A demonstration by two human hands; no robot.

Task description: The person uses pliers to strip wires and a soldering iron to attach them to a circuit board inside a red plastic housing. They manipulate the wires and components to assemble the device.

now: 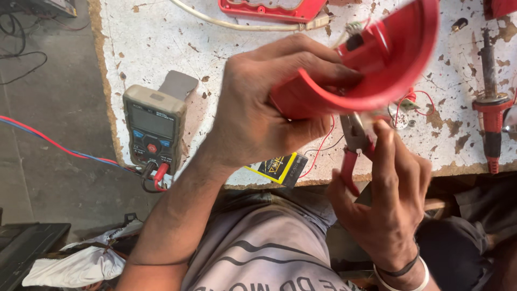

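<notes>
My left hand (264,108) grips a red plastic shell (371,59), round and hollow, tilted with its open side up; small parts and thin wires show inside. My right hand (390,199) holds red-handled pliers (355,145) just below the shell, jaws pointing up toward it. Thin red and white wires (414,99) hang from the shell down to the worn white tabletop (161,43).
A grey multimeter (153,129) with red and black leads sits at the table's left edge. A soldering iron (490,102) lies at the right. A red cover (264,9) and a cream cable (242,24) lie at the back. A small yellow-black pack (277,168) sits at the front edge.
</notes>
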